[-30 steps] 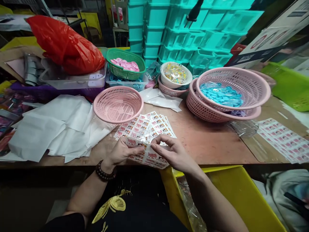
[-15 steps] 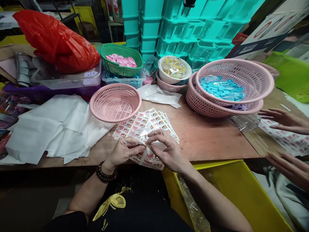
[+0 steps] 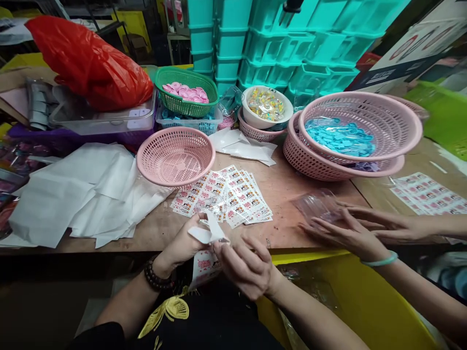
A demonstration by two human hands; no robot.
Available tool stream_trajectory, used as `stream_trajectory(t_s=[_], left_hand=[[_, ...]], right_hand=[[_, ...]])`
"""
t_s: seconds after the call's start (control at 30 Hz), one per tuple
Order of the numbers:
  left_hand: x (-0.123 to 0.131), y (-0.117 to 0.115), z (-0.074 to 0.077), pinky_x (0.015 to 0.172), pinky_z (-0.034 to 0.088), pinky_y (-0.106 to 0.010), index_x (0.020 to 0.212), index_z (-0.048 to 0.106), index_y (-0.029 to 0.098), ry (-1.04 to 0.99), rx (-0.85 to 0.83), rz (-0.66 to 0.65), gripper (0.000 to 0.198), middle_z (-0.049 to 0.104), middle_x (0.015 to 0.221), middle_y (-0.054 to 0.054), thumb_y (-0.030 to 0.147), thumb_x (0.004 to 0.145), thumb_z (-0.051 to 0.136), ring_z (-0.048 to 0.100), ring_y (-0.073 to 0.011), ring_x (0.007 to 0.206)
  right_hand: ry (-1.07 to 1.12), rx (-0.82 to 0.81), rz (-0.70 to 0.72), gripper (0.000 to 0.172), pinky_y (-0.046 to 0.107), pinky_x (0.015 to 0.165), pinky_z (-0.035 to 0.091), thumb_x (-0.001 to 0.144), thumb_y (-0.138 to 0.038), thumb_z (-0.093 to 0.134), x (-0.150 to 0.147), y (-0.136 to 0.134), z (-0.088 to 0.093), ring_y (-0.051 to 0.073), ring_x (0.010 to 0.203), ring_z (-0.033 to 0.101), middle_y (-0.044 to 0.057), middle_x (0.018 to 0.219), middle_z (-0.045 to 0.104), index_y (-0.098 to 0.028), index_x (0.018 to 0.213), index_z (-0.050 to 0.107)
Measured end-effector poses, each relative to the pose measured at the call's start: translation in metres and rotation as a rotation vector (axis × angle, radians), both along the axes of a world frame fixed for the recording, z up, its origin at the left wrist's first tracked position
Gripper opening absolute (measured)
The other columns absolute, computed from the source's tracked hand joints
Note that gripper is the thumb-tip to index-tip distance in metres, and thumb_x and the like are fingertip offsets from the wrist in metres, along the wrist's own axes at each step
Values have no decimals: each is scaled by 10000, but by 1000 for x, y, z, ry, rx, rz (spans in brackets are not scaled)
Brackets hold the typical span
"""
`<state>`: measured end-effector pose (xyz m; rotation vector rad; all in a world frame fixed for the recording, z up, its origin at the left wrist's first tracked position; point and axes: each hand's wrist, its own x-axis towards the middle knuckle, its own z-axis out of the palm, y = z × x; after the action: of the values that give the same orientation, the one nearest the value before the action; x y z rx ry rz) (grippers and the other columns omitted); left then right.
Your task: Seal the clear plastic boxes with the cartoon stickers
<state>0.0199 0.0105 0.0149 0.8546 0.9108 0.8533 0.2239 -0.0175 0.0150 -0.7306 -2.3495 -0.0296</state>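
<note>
Between my two hands is a sticker sheet (image 3: 203,266), its white backing (image 3: 215,229) curled up towards me and its printed side hanging below. My left hand (image 3: 184,244) pinches the sheet from the left, a beaded bracelet on the wrist. The fingers of my right hand (image 3: 248,265) are bent closed at the sheet's right edge, where a small bit is hidden by the fingertips. Just beyond lie fanned-out printed sticker sheets (image 3: 250,194), with a clear plastic piece (image 3: 213,208) on top of them.
A pink basket (image 3: 177,158) stands behind the sheets, white paper (image 3: 54,204) to its left. Stacked pink baskets (image 3: 343,167) with blue pieces are at right. A co-worker's hands (image 3: 350,233) hold a clear plastic box (image 3: 317,206) there. A yellow crate (image 3: 350,291) sits below the table edge.
The held sheet has been drawn nearer to me and its backing is folded up. My right hand has turned and come lower. The co-worker's hands moved left with a clear box.
</note>
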Motion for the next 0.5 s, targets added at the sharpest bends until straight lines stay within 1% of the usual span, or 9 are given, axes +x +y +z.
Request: stream_trajectory(t_s=[0.07,0.13,0.17,0.2,0.27,0.33,0.37,0.43,0.5], left_hand=[[-10,-6,3,633,483,-225,1015,623,162,22,21,-97,543,704,775,-14,247,574,928,641,-135,674],[-20,-15,11,609,486,-229,906,656,149,62,48,-168,417,717,772,-39,282,608,916,647,-144,659],[-24,-19,15,606,492,-233,870,668,144,94,74,-168,368,721,769,-45,303,634,901,648,-149,657],[-27,-22,18,615,503,-242,854,679,142,130,98,-151,329,727,771,-49,327,669,878,652,-155,663],[-30,-26,22,666,537,-276,880,699,140,210,112,-117,288,747,812,-61,366,745,817,671,-179,708],[-28,-28,21,731,558,-312,914,702,140,274,107,-94,267,758,868,-74,385,815,744,688,-202,774],[-27,-28,20,746,560,-317,924,697,141,296,115,-85,254,757,880,-77,380,840,712,691,-206,792],[-25,-28,17,745,554,-297,936,682,150,338,184,-63,201,746,893,-74,328,844,694,688,-196,805],[-27,-29,15,720,540,-265,953,655,169,393,266,-17,178,729,907,-61,248,802,705,684,-183,810]], right_hand=[[30,76,130,412,305,799,608,847,-161,701,8,-7,2,135,686,668,-78,862,762,-443,1147,699],[76,211,134,418,300,814,603,827,-132,715,11,-9,7,131,688,675,-81,859,763,-430,1121,707],[91,249,103,404,313,825,597,833,-135,707,10,-8,10,139,708,684,-73,873,768,-420,1120,707],[96,249,62,379,337,839,588,852,-150,688,8,-6,13,154,748,697,-55,900,774,-404,1134,704],[84,174,-33,335,386,844,564,897,-179,629,-2,1,19,190,825,713,-7,937,783,-350,1179,690],[71,96,-114,316,401,816,542,905,-160,603,-15,7,25,208,825,714,38,909,783,-264,1193,681],[71,69,-128,308,399,801,535,902,-144,597,-22,8,28,209,811,713,51,890,782,-230,1186,679],[90,56,-68,282,387,782,537,907,-136,578,-31,4,34,201,796,712,54,866,781,-210,1156,688],[125,88,38,250,379,774,554,921,-164,564,-33,-7,42,194,806,718,36,869,784,-247,1106,710]])
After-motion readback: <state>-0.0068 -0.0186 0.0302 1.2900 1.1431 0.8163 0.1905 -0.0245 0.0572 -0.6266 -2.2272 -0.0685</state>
